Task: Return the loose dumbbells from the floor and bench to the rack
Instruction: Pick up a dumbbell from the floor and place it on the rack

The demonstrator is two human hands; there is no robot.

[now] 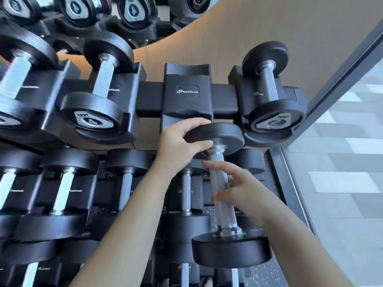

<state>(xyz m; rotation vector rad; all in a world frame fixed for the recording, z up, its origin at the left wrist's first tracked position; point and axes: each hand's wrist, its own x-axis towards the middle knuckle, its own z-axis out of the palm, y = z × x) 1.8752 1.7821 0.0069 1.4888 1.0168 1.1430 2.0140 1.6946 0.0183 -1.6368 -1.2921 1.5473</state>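
Rack (149, 100) is black moulded plastic w/ curved cradles; the bare cradle (187, 79) in the top row carries a white "NAUTILUS" logo, and the same logo shows smaller and blurred on the neighbouring cradles. To its right sits a small dumbbell (269, 88) w/ a silver shield plate reading "2" under a short brand word, prob. "DKN" but too soft to be sure. To the left, a bigger dumbbell (99, 83) marked "4" on the same kind of plate. All have round matte black rubber heads and chrome handles. The loose dumbbell (222, 195) is held in the air, steeply tilted, just in front of and below the bare cradle: its upper head is beside the "2" dumbbell's front head, its lower head is nearest the camera, and its handle has knurled steel btwn smooth collars. The left hand (180, 139) grips the upper head, thumb under the rim and fingers curled over the top. The right hand (244, 189) is at the handle w/ fingers loose and spread, not closed round it. Lower row (68, 183) holds more black dumbbells. Behind is a wood-grain wall panel (279, 23); at right, a grey block-pattern floor (342, 162).
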